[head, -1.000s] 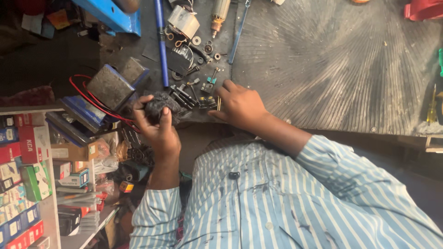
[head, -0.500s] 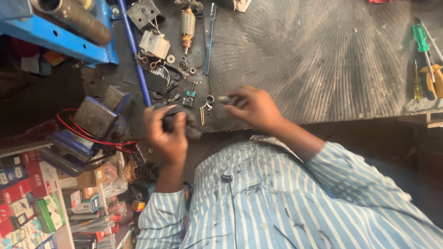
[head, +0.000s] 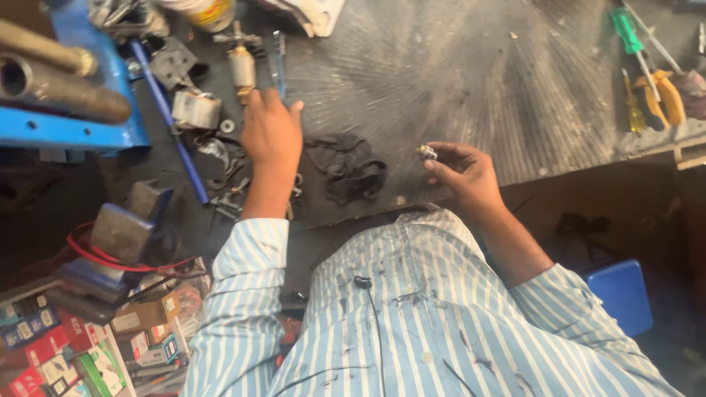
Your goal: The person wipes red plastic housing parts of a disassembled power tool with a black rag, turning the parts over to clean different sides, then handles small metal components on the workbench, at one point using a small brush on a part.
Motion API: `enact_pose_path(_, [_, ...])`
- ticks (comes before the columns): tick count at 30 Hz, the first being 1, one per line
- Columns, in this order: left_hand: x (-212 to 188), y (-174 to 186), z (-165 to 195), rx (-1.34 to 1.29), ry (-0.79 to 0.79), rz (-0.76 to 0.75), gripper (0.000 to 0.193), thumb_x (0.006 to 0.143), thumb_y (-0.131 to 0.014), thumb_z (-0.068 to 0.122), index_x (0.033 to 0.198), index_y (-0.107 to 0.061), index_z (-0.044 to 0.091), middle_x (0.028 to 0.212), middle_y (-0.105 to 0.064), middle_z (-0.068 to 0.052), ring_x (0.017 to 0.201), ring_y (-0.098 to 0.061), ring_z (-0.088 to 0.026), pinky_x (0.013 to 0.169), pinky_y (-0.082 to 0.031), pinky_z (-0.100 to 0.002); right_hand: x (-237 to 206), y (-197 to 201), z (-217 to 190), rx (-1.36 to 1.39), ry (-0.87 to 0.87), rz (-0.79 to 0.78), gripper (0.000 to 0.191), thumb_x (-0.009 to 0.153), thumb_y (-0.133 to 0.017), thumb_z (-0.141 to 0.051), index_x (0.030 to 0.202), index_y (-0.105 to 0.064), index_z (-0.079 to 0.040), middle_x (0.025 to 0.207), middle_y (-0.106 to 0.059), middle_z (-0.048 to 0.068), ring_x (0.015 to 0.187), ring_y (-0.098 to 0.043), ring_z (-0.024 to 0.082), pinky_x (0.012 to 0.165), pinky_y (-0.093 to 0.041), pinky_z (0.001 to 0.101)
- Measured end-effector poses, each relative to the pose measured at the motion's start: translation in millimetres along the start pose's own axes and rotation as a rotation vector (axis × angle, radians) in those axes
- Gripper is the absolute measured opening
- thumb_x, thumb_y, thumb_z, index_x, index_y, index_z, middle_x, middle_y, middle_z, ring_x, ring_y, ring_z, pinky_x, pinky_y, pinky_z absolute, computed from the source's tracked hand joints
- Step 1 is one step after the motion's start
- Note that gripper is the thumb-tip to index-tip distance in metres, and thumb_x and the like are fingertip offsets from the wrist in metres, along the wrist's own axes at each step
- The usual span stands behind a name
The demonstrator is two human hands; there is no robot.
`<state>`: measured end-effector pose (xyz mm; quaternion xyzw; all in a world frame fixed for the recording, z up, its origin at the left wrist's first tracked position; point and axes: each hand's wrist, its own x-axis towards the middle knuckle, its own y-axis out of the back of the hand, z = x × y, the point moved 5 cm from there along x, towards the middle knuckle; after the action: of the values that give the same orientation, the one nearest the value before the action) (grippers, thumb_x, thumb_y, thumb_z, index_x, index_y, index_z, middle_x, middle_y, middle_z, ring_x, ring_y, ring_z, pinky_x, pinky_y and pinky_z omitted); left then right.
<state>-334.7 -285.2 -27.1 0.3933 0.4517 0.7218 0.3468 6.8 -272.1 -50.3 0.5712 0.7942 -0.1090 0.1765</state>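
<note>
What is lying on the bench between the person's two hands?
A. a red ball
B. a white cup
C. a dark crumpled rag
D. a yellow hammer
C: a dark crumpled rag lies on the bench, between the left hand reaching toward the metal parts and the right hand pinching a small metal part.

"Where is the crumpled cloth (head: pixel 347 167)?"

"On the workbench (head: pixel 456 66), between the hands. The left hand (head: pixel 271 136) rests flat just left of it. The right hand (head: pixel 460 170) is to its right, with a small metal part (head: pixel 426 153) at the fingertips."

"And the motor armature (head: pixel 241 65)?"

"Just beyond the left hand, farther from the person. A long rod (head: pixel 173 125) lies slantwise left of that hand."

"The tools?"

"The screwdrivers (head: pixel 631 44) and pliers (head: pixel 665 92) are at the bench's far right. Small cartons (head: pixel 44 345) are stacked low on the left, beside the person's sleeve."
</note>
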Motion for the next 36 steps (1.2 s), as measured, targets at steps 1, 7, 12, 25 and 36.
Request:
enact_pose_path(1, [2.6,-5.3,4.4,0.007,0.014,-0.003,0.037,0.085,-0.083,0.034,0.101,-0.064,0.006,0.106,-0.063,-0.014,0.098,-0.064,-0.036,0.070,-0.054,-0.048,1.9,8.1,-0.5,0.015,0.025,-0.011,0.033,0.091,-0.076,-0.002,0.124,-0.071,0.002,0.105,-0.075,0.008,0.084,-0.067,0.013,0.075,-0.057,0.0261])
enact_pose_path(7, [19.0,-12.0,35.2,0.075,0.096,0.020,0.029,0.089,-0.082,0.028,0.102,-0.061,0.012,0.101,-0.066,-0.010,0.097,-0.066,-0.035,0.074,-0.054,-0.048,26.8,67.6,-20.5,0.032,0.195,-0.020,0.031,0.087,-0.078,0.004,0.117,-0.070,0.004,0.115,-0.070,0.005,0.104,-0.071,0.013,0.090,-0.061,0.0273])
enact_pose_path(12, [-5.5,-8.3,77.8,-0.338,0.218,-0.069,0.020,0.106,-0.065,0.011,0.123,-0.054,0.007,0.091,-0.074,-0.006,0.087,-0.073,-0.026,0.075,-0.052,-0.044,56.0,112.3,-18.3,-0.054,0.307,0.004,0.038,0.088,-0.078,0.005,0.126,-0.070,0.004,0.114,-0.070,0.008,0.103,-0.069,0.014,0.092,-0.058,0.0262])
enact_pose_path(25, [-71.3,-59.0,237.4,-0.850,-0.143,-0.332,0.019,0.101,-0.069,0.021,0.108,-0.068,0.003,0.086,-0.074,-0.011,0.072,-0.073,-0.021,0.062,-0.054,-0.032,98.8,147.6,1.2,0.283,0.132,-0.141,0.026,0.091,-0.074,0.001,0.115,-0.071,0.010,0.101,-0.076,0.016,0.090,-0.076,0.020,0.086,-0.065,0.0338])
enact_pose_path(36, [-61.7,-64.3,236.3,-0.866,-0.117,-0.321,0.018,0.101,-0.068,0.019,0.101,-0.065,0.002,0.099,-0.077,-0.013,0.081,-0.078,-0.023,0.066,-0.058,-0.032,106.7,150.1,0.1,0.212,0.169,-0.170,0.025,0.092,-0.074,0.003,0.115,-0.072,0.009,0.103,-0.074,0.014,0.092,-0.075,0.020,0.087,-0.064,0.0331])
